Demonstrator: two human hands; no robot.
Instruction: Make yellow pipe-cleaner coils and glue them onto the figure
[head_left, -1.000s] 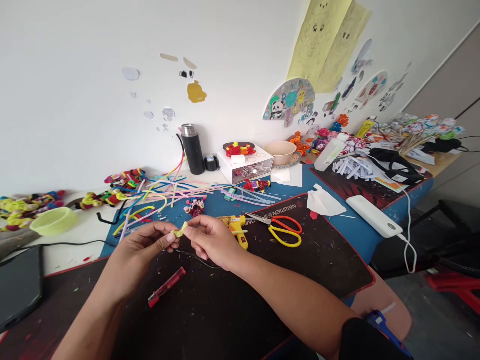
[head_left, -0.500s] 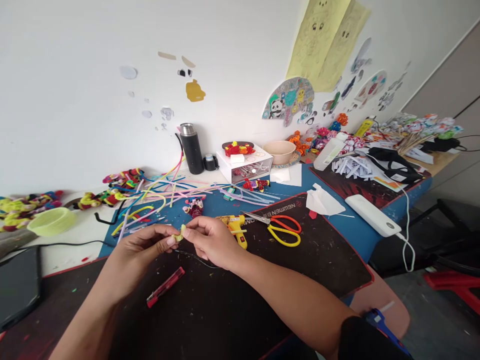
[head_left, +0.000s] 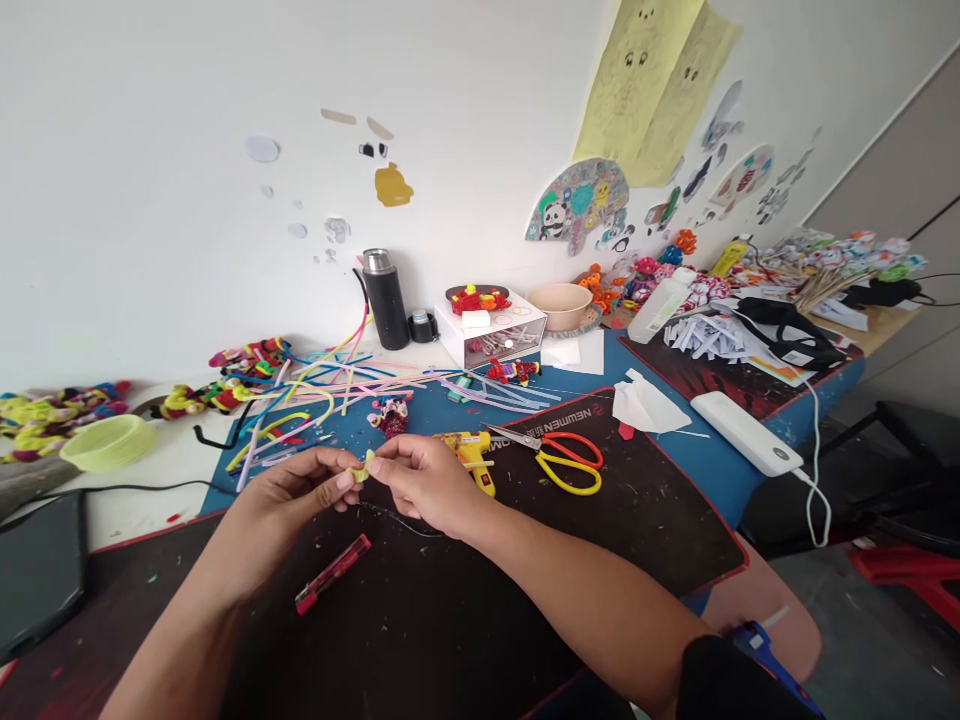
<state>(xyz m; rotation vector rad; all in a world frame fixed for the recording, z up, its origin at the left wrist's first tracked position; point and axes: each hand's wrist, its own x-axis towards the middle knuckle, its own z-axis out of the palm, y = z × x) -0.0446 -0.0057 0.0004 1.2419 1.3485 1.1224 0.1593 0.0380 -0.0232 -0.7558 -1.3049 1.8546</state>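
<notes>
Over the dark mat, my left hand (head_left: 300,500) pinches a small, bent piece of pale yellow pipe cleaner (head_left: 362,472) between thumb and fingers. My right hand (head_left: 424,485) grips the upper end of the same piece, so both hands' fingertips nearly meet. Just behind the right hand lies a yellow glue gun (head_left: 474,460), partly covered by that hand. Scissors (head_left: 566,462) with red and yellow handles rest open to its right. A slim red tool (head_left: 333,574) lies on the mat below the hands. Beyond them sits a small dark red pipe cleaner figure (head_left: 392,415).
Loose coloured pipe cleaners (head_left: 330,385) spread behind the hands. A black thermos (head_left: 385,300), a white drawer box (head_left: 491,330) and a beige bowl (head_left: 560,306) stand along the wall. At left are a pale yellow roll (head_left: 109,445) and a dark tablet (head_left: 43,570); a white power bank (head_left: 746,432) lies right.
The hands stay almost in place, both holding the yellow piece. The whole view has shifted very slightly; nothing else has visibly moved.
</notes>
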